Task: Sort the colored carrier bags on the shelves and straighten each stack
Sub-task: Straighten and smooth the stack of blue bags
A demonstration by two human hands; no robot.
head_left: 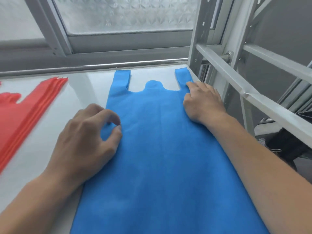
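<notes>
Head view, close, forward and down over the shelf (50,132).

place: stockroom or shop back room | cues: white slotted-steel shelving frame (199,31); flat stacked red non-woven carrier bags (25,115); frosted patterned-glass window (125,14)
</notes>
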